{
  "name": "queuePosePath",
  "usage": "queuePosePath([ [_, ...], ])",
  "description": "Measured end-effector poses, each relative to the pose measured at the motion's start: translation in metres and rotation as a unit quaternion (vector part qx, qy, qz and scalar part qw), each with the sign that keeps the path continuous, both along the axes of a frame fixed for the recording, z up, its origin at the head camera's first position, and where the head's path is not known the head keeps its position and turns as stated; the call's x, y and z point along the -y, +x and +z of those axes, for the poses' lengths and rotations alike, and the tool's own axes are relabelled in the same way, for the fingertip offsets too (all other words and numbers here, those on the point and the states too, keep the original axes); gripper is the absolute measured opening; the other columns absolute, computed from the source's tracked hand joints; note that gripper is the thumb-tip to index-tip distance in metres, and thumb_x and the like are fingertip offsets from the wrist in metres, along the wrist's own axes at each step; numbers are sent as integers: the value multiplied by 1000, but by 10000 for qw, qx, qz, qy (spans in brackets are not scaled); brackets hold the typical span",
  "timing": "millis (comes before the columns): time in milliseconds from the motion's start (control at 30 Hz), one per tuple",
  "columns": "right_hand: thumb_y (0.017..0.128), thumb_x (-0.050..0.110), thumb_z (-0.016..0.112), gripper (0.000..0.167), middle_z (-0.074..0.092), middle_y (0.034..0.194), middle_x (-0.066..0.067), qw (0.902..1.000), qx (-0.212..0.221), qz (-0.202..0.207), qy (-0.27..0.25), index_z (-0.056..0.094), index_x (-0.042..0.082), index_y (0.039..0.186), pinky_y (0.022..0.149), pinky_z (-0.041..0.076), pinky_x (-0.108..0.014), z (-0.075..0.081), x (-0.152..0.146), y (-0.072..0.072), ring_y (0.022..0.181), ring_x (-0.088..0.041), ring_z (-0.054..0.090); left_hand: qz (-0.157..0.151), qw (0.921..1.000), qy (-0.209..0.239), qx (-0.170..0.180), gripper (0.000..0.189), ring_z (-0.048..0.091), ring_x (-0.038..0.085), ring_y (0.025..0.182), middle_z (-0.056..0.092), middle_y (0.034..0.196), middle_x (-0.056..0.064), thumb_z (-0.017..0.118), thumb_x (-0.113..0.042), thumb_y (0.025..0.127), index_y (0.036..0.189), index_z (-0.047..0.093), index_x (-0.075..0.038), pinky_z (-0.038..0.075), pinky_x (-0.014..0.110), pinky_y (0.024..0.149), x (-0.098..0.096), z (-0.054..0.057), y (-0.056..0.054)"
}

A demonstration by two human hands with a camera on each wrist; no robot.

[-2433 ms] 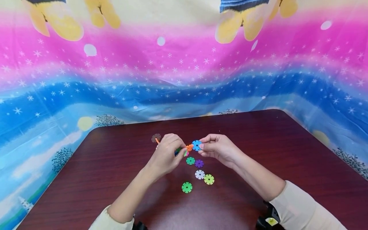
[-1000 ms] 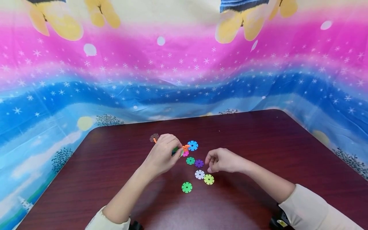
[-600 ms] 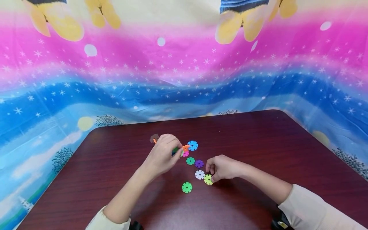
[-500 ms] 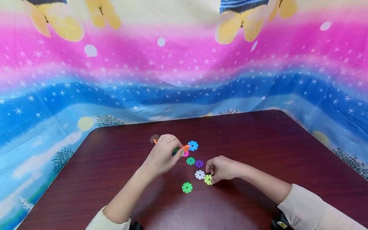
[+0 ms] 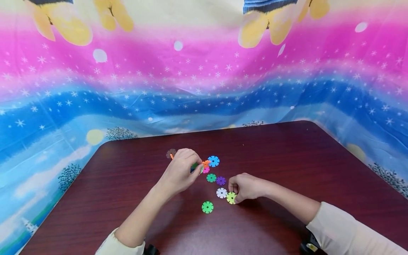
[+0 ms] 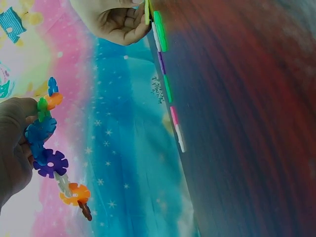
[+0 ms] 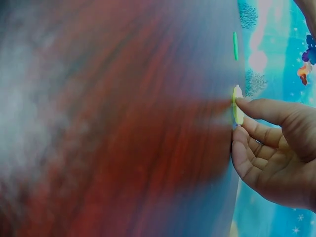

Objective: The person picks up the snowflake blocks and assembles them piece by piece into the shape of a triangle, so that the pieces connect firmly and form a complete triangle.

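"What does the left hand (image 5: 182, 168) have?"

"Its fingers are closed in a pinch on a many-coloured chain of interlocked, notched plastic discs (image 6: 40, 133), just left of centre in the head view."

"And the right hand (image 5: 247, 186)?"

"Fingers curled, nearly closed, thumb gripping a yellow-green notched plastic disc (image 5: 230, 200), below centre on the dark red-brown worktop (image 5: 127, 184), just beside a white notched disc (image 5: 218, 193)."

Hands (image 5: 182, 170) (image 5: 248, 186) apart, fingers (image 5: 232, 180) bent, forearms (image 5: 141, 217) (image 5: 290, 202) converging
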State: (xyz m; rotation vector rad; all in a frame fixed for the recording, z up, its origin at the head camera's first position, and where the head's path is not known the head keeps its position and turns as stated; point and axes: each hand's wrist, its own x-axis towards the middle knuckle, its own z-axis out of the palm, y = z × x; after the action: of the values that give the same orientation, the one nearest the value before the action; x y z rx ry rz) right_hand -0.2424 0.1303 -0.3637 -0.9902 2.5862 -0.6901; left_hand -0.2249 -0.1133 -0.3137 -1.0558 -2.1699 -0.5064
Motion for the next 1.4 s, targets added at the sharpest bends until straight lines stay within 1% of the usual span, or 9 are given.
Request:
queuePosePath([
  [367, 67, -5, 68, 23, 50, 66, 8, 9995, -29, 154, -266, 55, 13, 74, 55, 41, -22, 2, 0, 0, 62, -6, 47, 37, 10000, -54, 65, 18, 53, 17, 79, 59, 76, 0, 80, -5, 68, 76, 64, -6, 42, 36, 87, 0, 0, 1],
  [600, 75, -4, 63, 18, 53, 70, 5, 9949, 497, 413, -775, 57, 13, 76, 55, 45, -24, 4, -6, -3, 62, -9, 50, 76, 9999, -49, 110, 17, 54, 18, 80, 60, 77, 1, 80, -6, 69, 76, 64, -5, 41, 37, 88, 0, 1, 2],
  [700, 79, -1, 63, 16, 55, 73, 5, 9924, 489, 349, -1074, 56, 14, 78, 59, 47, -26, 5, -8, -4, 65, -11, 52, 60, 9999, -79, 106, 15, 54, 18, 80, 60, 77, 1, 78, -6, 71, 76, 64, -5, 41, 36, 88, 0, 0, 2],
  [800, 82, 2, 64, 15, 56, 75, 3, 9891, 319, 85, -1433, 56, 14, 81, 62, 48, -27, 8, -9, -5, 68, -13, 53, 38, 9999, -109, 106, 13, 54, 18, 81, 60, 77, 1, 76, -5, 73, 76, 64, -5, 41, 36, 88, -1, 0, 2],
  [900, 84, 2, 65, 14, 56, 78, 1, 9814, 124, -232, -1900, 55, 12, 84, 64, 48, -27, 11, -9, -6, 72, -16, 54, -8, 9998, -150, 131, 13, 54, 17, 81, 60, 78, 1, 76, -5, 72, 77, 64, -6, 42, 35, 87, -2, 0, 3],
  [1033, 85, 0, 62, 12, 56, 81, -3, 9643, -101, -634, -2568, 54, 8, 89, 65, 48, -28, 14, -8, -7, 75, -20, 54, -61, 9995, -215, 212, 14, 54, 17, 81, 60, 78, 1, 77, -4, 72, 78, 64, -6, 43, 35, 85, -3, -1, 4],
  [1233, 85, 0, 62, 13, 57, 82, -8, 9382, -61, -1019, -3308, 52, 4, 93, 67, 50, -27, 16, -5, -7, 76, -23, 57, -145, 9990, -307, 296, 12, 54, 16, 80, 59, 77, 1, 75, -2, 73, 77, 64, -6, 42, 34, 85, -3, -1, 3],
  [1333, 86, 0, 62, 14, 58, 84, -9, 9315, -2, -1065, -3477, 52, 4, 94, 70, 51, -28, 17, -4, -7, 77, -23, 58, -152, 9985, -374, 358, 12, 53, 16, 80, 59, 77, 0, 75, -3, 74, 77, 64, -6, 42, 34, 84, -3, -1, 3],
  [1400, 86, 1, 62, 14, 57, 84, -9, 9302, -26, -1050, -3516, 52, 4, 94, 70, 51, -28, 17, -4, -6, 77, -22, 58, -155, 9982, -405, 413, 11, 53, 16, 81, 60, 77, 0, 75, -3, 74, 78, 64, -6, 42, 34, 85, -4, -1, 3],
])
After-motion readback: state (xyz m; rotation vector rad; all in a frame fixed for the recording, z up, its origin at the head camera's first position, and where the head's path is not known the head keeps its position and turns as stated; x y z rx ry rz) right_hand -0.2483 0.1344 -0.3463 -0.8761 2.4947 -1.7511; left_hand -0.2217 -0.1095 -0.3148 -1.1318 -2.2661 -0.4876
